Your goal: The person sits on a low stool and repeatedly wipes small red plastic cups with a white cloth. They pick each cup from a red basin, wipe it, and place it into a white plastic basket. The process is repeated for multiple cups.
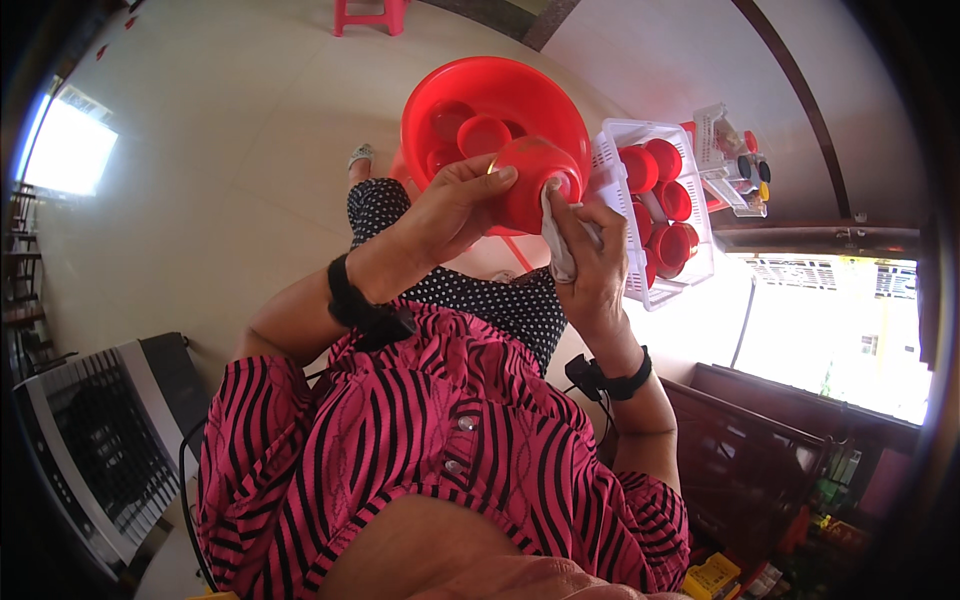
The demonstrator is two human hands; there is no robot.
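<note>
My left hand holds a glossy red bowl by its side, thumb on the outer wall. A thin gold line shows at the rim near the thumb. My right hand grips a crumpled white cloth and presses it with a fingertip against the bowl's ringed base. Directly behind the bowl stands a large red plastic basin, with several red bowls inside. To the right, a white perforated plastic basket contains several more red bowls.
Clear plastic baskets with jars stand beyond the white basket. A red plastic stool is on the tiled floor at the top. A grey-and-black appliance stands at lower left, dark wooden furniture at lower right.
</note>
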